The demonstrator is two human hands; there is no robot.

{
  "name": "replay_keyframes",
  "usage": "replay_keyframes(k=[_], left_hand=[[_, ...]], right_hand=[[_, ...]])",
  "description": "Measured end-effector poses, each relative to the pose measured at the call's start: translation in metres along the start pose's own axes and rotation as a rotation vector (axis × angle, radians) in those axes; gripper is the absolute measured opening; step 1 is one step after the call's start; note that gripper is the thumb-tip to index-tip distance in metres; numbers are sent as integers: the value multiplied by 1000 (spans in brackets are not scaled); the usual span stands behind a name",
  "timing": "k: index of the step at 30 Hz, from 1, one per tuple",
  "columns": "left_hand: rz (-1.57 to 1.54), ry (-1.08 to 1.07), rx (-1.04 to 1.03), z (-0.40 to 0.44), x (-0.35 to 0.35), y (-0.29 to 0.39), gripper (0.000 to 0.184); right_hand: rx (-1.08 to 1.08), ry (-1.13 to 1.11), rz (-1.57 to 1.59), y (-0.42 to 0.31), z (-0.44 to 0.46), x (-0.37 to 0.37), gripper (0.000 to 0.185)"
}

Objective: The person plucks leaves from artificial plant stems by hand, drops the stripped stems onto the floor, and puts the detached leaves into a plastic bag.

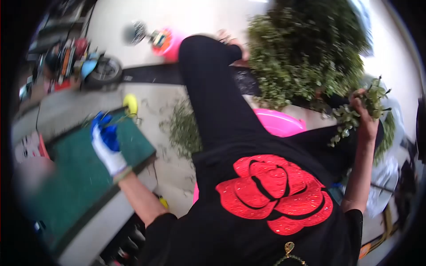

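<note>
My left hand [105, 137], in a white glove with blue fingers, is at the edge of a green board [106, 170]; its fingers are curled around thin green stems [119, 117]. My bare right hand [364, 111] is closed on a leafy green sprig [348, 117] at the right. Beyond it rises a large heap of leafy stems [301, 53]. Loose greenery [183, 126] lies on the floor beside my leg, and part of a pink basin [279, 122] shows between my legs.
A yellow object [130, 104] is at the board's far corner. A pink object with an orange top [167, 43] stands on the floor ahead. A wheel [106, 71] is at upper left, and clear plastic [385, 181] lies at the right.
</note>
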State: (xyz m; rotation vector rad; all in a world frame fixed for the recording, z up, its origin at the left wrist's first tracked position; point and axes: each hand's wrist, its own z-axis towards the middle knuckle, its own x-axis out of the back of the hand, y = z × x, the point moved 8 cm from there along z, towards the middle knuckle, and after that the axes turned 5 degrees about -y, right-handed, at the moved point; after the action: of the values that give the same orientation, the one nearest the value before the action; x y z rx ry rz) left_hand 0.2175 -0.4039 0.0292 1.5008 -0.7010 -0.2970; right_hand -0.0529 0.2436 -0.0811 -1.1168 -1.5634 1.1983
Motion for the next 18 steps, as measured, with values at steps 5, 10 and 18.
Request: replay_keyframes(k=[5,10,18], left_hand=[[466,201,169,-6,121,-142,21],[824,-142,723,-56,180,-309,43],[439,-69,931,-70,160,-283,48]], right_hand=[[32,-233,-240,-24,30,-68,32],[-151,-227,-580,-9,37,-5,56],[186,-40,-780,-60,7,52,46]])
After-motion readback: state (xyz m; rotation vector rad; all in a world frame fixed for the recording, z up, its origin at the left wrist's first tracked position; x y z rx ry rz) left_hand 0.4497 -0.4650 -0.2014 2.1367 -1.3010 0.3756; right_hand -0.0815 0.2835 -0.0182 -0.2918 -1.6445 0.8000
